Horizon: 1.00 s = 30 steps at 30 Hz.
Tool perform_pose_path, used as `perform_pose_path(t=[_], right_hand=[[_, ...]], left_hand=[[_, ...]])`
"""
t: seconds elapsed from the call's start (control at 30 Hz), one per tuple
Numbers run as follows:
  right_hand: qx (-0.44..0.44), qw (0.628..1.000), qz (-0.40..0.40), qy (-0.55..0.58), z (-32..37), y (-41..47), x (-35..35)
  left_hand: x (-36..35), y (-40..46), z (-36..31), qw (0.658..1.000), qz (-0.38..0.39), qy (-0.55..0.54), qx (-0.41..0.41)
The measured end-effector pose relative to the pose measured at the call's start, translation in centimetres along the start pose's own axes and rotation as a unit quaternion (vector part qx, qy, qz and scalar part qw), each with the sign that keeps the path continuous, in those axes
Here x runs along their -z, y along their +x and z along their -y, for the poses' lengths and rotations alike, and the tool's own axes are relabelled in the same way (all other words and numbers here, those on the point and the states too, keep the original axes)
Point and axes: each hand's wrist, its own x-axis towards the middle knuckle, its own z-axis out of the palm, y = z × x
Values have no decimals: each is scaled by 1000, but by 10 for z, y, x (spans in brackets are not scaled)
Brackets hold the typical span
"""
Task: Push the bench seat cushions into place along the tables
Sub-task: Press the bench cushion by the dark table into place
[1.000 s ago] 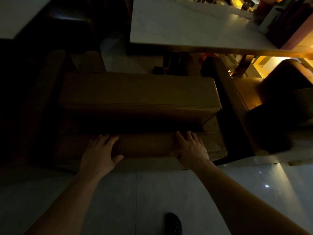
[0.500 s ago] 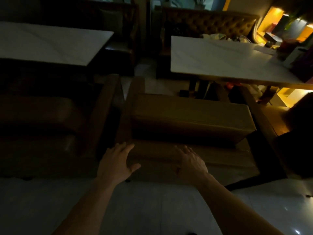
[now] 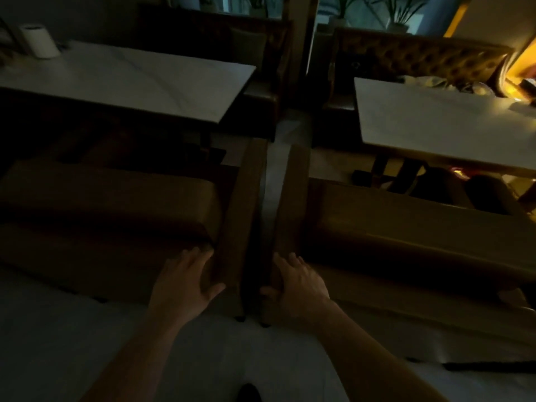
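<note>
Two brown benches stand side by side in dim light with a narrow gap between them. The left bench's seat cushion [image 3: 116, 198] lies below the left table [image 3: 130, 79]. The right bench's seat cushion [image 3: 406, 227] lies below the right table [image 3: 435, 123]. My left hand [image 3: 185, 282] rests flat with its fingers spread on the near corner of the left bench, beside its end panel [image 3: 240, 213]. My right hand [image 3: 298, 285] lies over the near corner of the right bench's end panel [image 3: 290, 204], with the thumb hooked into the gap.
A white cylinder [image 3: 39, 42] stands at the far left of the left table. Tufted booth backs [image 3: 420, 59] and plants line the far side. Clutter and a bright yellow light [image 3: 522, 74] sit far right. Pale floor tiles [image 3: 58, 343] and my shoe [image 3: 249, 393] are below.
The view has swung left, from the right bench alone to the gap between both benches. My left hand moved off the right bench onto the left one. My right hand shifted to the right bench's left end.
</note>
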Motion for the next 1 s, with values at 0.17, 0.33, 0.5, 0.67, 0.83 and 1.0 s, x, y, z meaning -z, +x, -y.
perform_pose_path(t=[0.17, 0.33, 0.5, 0.67, 0.83, 1.0], right_hand=[[14, 1000, 18, -6, 81, 60, -13], [19, 999, 30, 14, 156, 91, -29], [-26, 999, 19, 7, 226, 117, -60], [-82, 996, -5, -26, 294, 147, -103], [-103, 994, -25, -36, 344, 180, -124], [-126, 991, -28, -39, 368, 199, -140]], left_hand=[[30, 35, 94, 1000, 21, 21, 9], [67, 48, 184, 998, 50, 32, 18], [89, 72, 286, 998, 54, 43, -6], [102, 98, 386, 995, 69, 51, -44], [105, 125, 453, 992, 65, 70, -77], [88, 131, 479, 993, 54, 56, -94]])
